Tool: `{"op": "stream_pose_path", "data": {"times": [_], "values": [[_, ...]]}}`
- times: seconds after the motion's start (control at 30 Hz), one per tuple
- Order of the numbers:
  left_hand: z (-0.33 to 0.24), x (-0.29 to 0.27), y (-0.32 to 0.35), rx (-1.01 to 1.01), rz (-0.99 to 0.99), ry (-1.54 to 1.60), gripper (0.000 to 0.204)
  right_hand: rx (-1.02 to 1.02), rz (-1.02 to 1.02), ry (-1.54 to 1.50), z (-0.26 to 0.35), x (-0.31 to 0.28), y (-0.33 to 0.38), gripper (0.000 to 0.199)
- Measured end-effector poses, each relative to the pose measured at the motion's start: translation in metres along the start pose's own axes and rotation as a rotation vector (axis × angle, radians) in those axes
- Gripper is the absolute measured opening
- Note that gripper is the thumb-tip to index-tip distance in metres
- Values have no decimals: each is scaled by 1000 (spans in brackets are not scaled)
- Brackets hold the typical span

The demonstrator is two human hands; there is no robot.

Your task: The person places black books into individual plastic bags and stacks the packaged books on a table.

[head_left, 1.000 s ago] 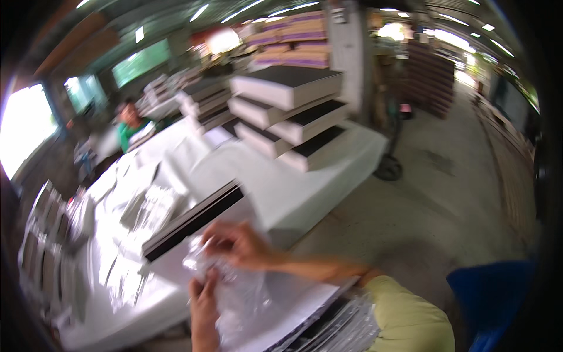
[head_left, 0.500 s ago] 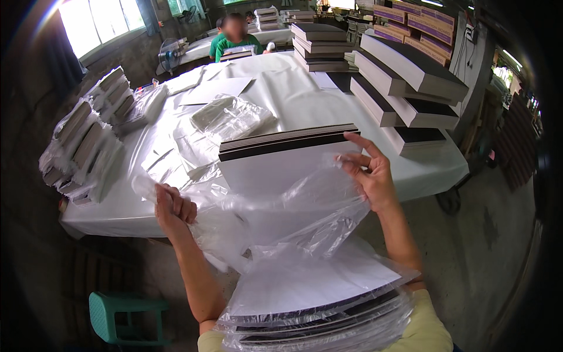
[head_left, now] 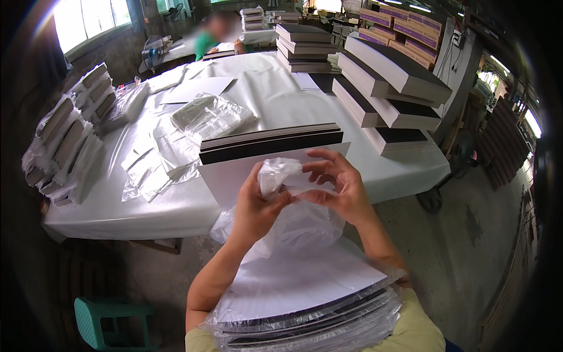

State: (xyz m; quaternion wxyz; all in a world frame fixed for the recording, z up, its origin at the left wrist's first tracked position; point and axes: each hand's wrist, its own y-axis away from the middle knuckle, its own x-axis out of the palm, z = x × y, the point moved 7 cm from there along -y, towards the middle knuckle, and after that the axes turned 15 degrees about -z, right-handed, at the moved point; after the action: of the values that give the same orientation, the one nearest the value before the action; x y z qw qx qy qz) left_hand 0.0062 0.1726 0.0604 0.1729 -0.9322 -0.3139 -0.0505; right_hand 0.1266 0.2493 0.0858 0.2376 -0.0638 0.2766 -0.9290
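My left hand [head_left: 258, 202] is closed around a bunched part of a clear plastic bag [head_left: 281, 173]. Close beside it, my right hand [head_left: 343, 188] pinches the plastic between thumb and curled fingers. The rest of the bag hangs crumpled below both hands. Just beyond them, a stack of black and white boards [head_left: 272, 142] stands on edge at the table's near side, a white sheet facing me. Against my body rests a plastic-wrapped stack of boards [head_left: 305, 317], its white top sheet uppermost.
Loose plastic bags [head_left: 211, 117] lie left of centre on the white-covered table [head_left: 141, 217]. Wrapped bundles [head_left: 64, 149] are piled at the left edge. Black-topped board stacks [head_left: 393, 76] stand at right. A green stool [head_left: 111, 320] is at lower left; a person [head_left: 205, 44] sits beyond.
My hands, spread wide apart before, have come together in front of the standing boards. The stretched plastic is now gathered and bunched between them.
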Motion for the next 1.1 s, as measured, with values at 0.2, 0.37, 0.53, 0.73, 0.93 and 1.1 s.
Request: {"op": "stream_pose_path", "data": {"times": [0.2,0.37,0.53,0.73,0.93,1.1], "values": [[-17,5,4,154,-90,-121,40,127,35,-71,-2,4,-3,26],[9,-4,3,29,-22,-155,30,199,-55,-117,-7,1,-1,18],[7,3,6,-41,13,-166,30,135,-121,-143,-15,-3,3,11],[14,7,6,32,-3,-45,18,251,-112,-200,-25,4,5,13],[30,19,24,-496,-77,254,25,160,-88,-231,-33,10,6,18],[15,6,53,-430,708,315,67,598,-218,-779,-32,-10,1,16]]}}
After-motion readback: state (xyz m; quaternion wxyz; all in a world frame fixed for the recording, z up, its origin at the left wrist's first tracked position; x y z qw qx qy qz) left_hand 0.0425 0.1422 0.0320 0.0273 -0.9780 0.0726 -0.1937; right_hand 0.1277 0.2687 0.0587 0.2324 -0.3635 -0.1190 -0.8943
